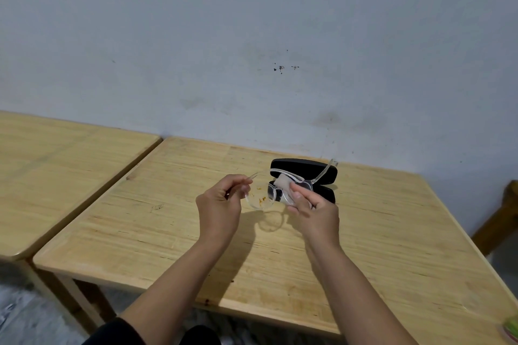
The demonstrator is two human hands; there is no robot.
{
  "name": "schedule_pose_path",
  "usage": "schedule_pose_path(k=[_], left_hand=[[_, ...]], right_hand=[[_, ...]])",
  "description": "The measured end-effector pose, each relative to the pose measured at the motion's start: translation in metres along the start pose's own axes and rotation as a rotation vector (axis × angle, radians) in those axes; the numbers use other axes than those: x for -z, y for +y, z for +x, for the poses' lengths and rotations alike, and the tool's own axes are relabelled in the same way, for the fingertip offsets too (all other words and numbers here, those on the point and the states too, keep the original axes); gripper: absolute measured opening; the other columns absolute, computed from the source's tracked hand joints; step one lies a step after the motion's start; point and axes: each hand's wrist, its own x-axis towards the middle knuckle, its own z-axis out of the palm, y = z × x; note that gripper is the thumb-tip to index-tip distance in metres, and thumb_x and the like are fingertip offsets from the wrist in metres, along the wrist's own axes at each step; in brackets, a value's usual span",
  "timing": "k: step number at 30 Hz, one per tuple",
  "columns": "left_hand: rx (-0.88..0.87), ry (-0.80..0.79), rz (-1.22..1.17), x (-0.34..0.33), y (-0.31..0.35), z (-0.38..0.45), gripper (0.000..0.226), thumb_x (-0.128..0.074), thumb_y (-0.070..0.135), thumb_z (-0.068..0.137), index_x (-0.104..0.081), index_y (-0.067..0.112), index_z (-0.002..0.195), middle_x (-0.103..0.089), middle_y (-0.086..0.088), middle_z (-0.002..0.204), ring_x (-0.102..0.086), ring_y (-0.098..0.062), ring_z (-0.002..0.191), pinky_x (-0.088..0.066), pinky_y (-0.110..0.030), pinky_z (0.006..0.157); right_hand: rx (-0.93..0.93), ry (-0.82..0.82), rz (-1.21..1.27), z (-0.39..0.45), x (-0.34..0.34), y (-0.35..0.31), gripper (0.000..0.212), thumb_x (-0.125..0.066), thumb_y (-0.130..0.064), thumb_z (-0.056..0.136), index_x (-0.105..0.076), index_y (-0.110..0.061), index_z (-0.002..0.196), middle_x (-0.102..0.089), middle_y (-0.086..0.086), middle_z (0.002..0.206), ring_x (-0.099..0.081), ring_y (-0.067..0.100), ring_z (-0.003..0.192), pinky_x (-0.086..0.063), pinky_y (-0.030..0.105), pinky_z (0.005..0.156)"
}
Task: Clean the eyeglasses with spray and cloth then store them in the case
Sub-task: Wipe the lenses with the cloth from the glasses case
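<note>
Holding item: clear-framed eyeglasses point(276, 190), raised above the wooden table point(168, 232), in front of the open black case point(304, 169). Left hand point(220, 204) pinched on one temple; right hand point(314, 210) pressing a pale cloth point(283, 183) around one lens.

Risk: hard rubbing could twist the thin frame; orange specks on the other lens could smear.

Obscured: wiped lens, case interior. Spray bottle not visible.

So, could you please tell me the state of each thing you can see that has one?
Glasses: held up over the table, temples unfolded, orange smudges on one lens.
Cloth: pressed on the other lens.
Case: open, on the table.
Left hand: pinching one temple.
Right hand: fingers holding the cloth to the lens.
</note>
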Motion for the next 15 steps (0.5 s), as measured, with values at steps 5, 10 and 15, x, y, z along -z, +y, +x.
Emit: schedule_pose_path(k=[5, 10, 15], left_hand=[[0.048, -0.01, 0.006, 0.002, -0.001, 0.007, 0.02, -0.063, 0.002, 0.082, -0.07, 0.02, 0.079, -0.071, 0.01, 0.076, -0.065, -0.004, 0.068, -0.046, -0.005, 0.065], [0.088, -0.01, 0.024, 0.005, -0.005, 0.015, 0.023, -0.061, 0.001, 0.082, -0.07, 0.021, 0.077, -0.07, 0.009, 0.072, -0.068, -0.009, 0.074, -0.05, -0.011, 0.07], [0.099, -0.009, 0.027, 0.005, -0.002, 0.016, 0.022, -0.06, 0.0, 0.084, -0.069, 0.019, 0.077, -0.069, 0.009, 0.072, -0.067, -0.009, 0.07, -0.049, -0.008, 0.067]], right_hand=[[-0.026, -0.214, -0.112, 0.006, 0.012, -0.013, 0.023, -0.057, -0.007, 0.088, -0.073, -0.024, 0.088, -0.074, 0.004, 0.089, -0.071, 0.007, 0.072, -0.051, 0.016, 0.063], [0.004, -0.464, -0.294, 0.011, 0.026, -0.02, 0.023, -0.056, -0.003, 0.088, -0.072, -0.019, 0.082, -0.071, 0.002, 0.087, -0.069, 0.004, 0.072, -0.055, 0.016, 0.067], [0.005, -0.445, -0.292, 0.013, 0.033, -0.026, 0.027, -0.054, 0.0, 0.089, -0.071, -0.017, 0.077, -0.07, 0.006, 0.084, -0.068, 0.002, 0.067, -0.053, 0.012, 0.064]])
